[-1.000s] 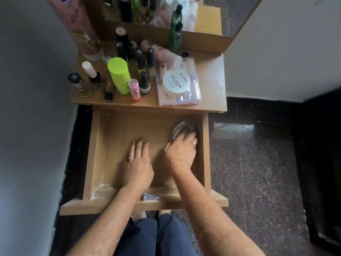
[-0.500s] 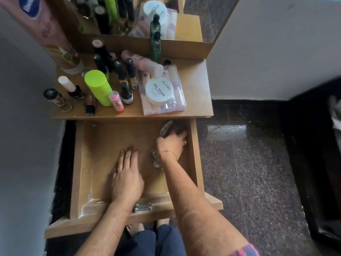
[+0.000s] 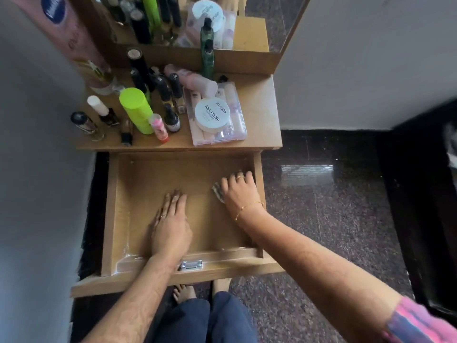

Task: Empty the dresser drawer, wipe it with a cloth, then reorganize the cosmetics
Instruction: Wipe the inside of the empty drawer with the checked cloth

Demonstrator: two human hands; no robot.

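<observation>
The wooden drawer (image 3: 111, 214) is pulled out, with only my hands and the cloth on its floor. My left hand (image 3: 170, 224) lies flat on the drawer floor near the middle, fingers straight. My right hand (image 3: 239, 191) covers a patterned cloth (image 3: 218, 191) by the drawer's right wall; only the cloth's left edge shows, and its fingers curl over it. Cosmetics stand on the dresser top (image 3: 262, 115): a lime green bottle (image 3: 136, 110), a white nail polish tub (image 3: 212, 115) on a clear case (image 3: 235, 129), several dark bottles (image 3: 170, 95).
A mirror (image 3: 188, 21) rises behind the dresser top. A grey wall stands close on the left. Dark speckled floor (image 3: 321, 206) lies to the right. My legs and bare feet (image 3: 184, 293) are under the drawer front, which has a metal handle (image 3: 190, 265).
My right hand has drawn the cloth back from the far right corner toward the middle of the right wall. My left hand stays flat in place. The view shifted.
</observation>
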